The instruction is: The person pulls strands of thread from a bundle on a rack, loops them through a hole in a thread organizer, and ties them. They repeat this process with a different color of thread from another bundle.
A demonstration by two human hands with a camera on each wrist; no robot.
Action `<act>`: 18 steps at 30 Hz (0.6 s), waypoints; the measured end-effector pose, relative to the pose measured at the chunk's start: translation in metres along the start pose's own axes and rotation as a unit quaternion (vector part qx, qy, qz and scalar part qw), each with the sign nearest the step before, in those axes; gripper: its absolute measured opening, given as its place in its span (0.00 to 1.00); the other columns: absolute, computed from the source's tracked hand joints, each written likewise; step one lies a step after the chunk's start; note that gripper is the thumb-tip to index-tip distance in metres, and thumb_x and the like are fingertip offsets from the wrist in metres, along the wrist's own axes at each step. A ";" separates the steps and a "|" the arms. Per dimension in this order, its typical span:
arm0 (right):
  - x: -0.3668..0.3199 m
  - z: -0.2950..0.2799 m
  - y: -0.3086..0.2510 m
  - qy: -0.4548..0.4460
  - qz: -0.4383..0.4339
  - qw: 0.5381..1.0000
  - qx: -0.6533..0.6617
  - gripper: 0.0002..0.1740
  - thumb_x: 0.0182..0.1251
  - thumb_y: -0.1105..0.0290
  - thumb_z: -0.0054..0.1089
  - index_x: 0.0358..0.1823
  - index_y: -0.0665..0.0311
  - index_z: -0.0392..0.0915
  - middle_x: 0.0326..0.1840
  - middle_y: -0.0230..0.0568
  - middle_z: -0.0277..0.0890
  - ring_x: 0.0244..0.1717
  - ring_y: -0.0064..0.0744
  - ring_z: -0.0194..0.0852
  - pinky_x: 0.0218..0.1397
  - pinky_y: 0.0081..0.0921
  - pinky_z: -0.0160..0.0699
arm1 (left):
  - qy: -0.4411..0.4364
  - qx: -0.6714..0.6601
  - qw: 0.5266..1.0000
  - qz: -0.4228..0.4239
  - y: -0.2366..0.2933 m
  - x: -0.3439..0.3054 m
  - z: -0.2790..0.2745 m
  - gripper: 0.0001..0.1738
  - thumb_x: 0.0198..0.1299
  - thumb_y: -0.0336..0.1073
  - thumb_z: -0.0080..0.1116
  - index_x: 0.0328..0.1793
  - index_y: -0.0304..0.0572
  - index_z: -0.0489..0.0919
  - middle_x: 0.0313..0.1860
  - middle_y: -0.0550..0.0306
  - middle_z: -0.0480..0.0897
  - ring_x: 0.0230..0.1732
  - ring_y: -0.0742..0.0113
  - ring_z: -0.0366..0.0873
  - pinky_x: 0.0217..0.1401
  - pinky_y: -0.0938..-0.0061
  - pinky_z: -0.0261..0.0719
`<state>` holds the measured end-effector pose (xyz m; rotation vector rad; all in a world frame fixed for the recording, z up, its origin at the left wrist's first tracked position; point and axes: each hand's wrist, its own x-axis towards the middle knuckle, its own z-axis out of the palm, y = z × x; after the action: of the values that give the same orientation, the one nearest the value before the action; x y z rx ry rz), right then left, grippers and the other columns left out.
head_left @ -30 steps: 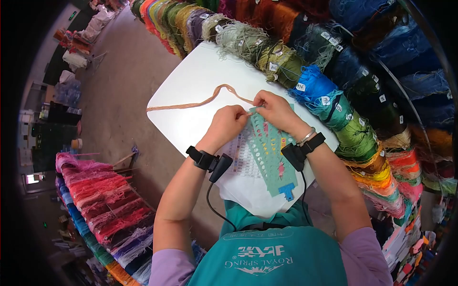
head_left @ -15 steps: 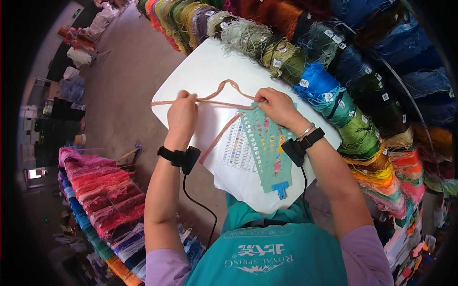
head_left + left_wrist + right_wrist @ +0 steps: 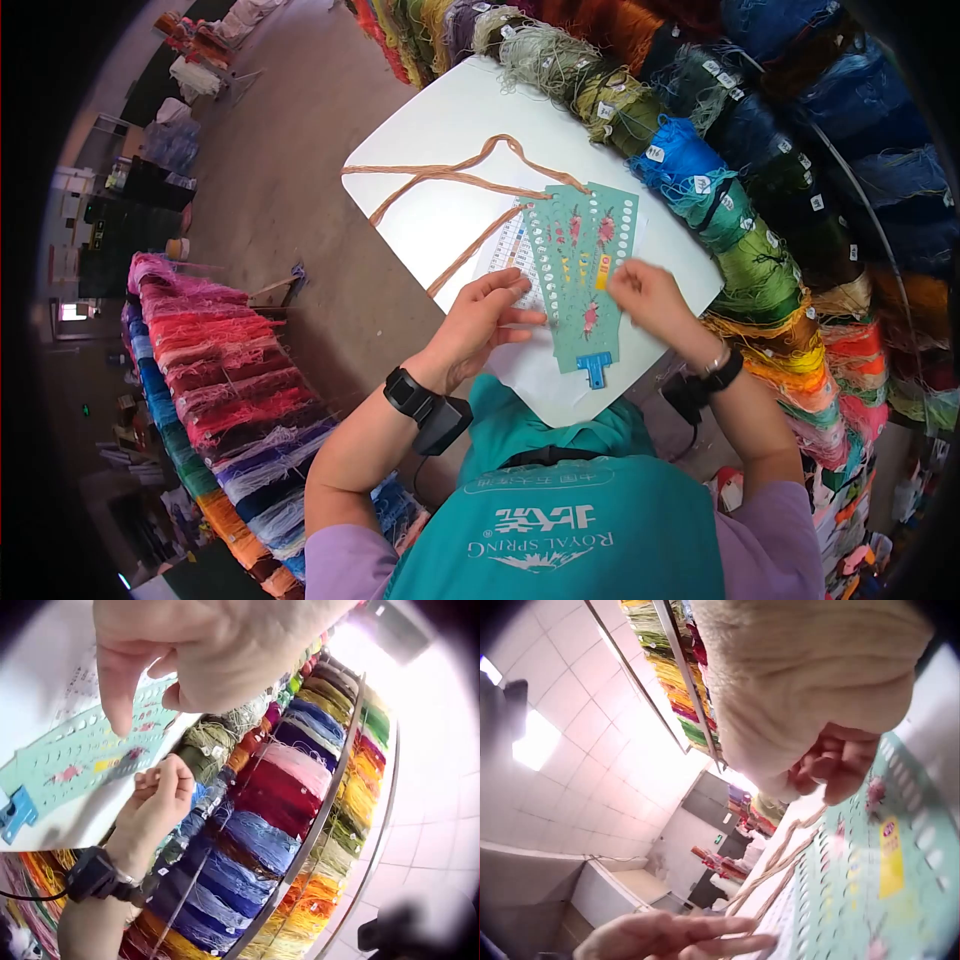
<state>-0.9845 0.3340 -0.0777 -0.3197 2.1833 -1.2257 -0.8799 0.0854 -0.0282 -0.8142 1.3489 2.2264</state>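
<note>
Green punched cards: fanned in an overlapping bundle (image 3: 583, 300) on the white worktop (image 3: 455, 115), taken here as the centre of the clock in the head view; pink flowers and a yellow label (image 3: 603, 272) are printed on them.
Brown threads: three lengths (image 3: 497, 140) lie across the worktop; two cross towards 10 o'clock and meet the cards' upper end between 11 and 12, the third slants in from 9 o'clock to the upper corner at 11.
Left hand: at 8 o'clock (image 3: 485, 320), well spread, fingers extended and parted, with nothing seen in its hold; its fingertips are just beside the cards' edge, contact cannot be told.
Right hand: at 4 o'clock (image 3: 652, 300), fingers curled in, with nothing visible in its hold; its fingertips are at the cards' near edge, contact cannot be told.
Blue clip: fastened on the cards' lower end at 6 o'clock (image 3: 595, 370).
Printed sheet: partly under the cards, showing at 10 o'clock (image 3: 508, 250).
Thread hanks: bright blue at 1 o'clock (image 3: 680, 150), reds and pinks at 8 o'clock (image 3: 215, 370).
</note>
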 end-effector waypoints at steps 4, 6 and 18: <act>-0.032 0.006 0.022 0.005 -0.042 0.998 -0.037 0.11 0.65 0.66 0.61 0.35 0.67 0.77 0.24 0.38 0.79 0.27 0.28 0.80 0.32 0.27 0.76 | 0.023 -0.010 1.000 -0.005 -0.009 -0.001 0.023 0.30 0.70 0.33 0.53 0.75 0.30 0.61 0.62 0.50 0.75 0.43 0.68 0.84 0.38 0.80 0.85; -0.034 0.008 0.023 0.025 -0.074 0.995 -0.054 0.11 0.65 0.65 0.62 0.35 0.68 0.77 0.25 0.39 0.79 0.27 0.28 0.79 0.32 0.27 0.77 | 0.019 0.010 1.000 -0.002 -0.017 0.007 0.032 0.27 0.69 0.34 0.56 0.70 0.31 0.66 0.54 0.54 0.78 0.38 0.73 0.81 0.36 0.81 0.82; -0.052 0.006 0.018 0.097 -0.081 0.961 0.247 0.11 0.67 0.70 0.64 0.44 0.69 0.75 0.35 0.36 0.81 0.37 0.21 0.80 0.41 0.21 0.80 | 0.008 0.075 0.993 0.095 -0.043 0.021 0.065 0.06 0.65 0.34 0.61 0.43 0.43 0.77 0.37 0.63 0.81 0.36 0.76 0.76 0.40 0.76 0.76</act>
<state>-0.9383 0.3645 -0.0752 -0.1755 1.9435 -1.9092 -0.8873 0.1639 -0.0467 -0.6768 1.6405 2.2266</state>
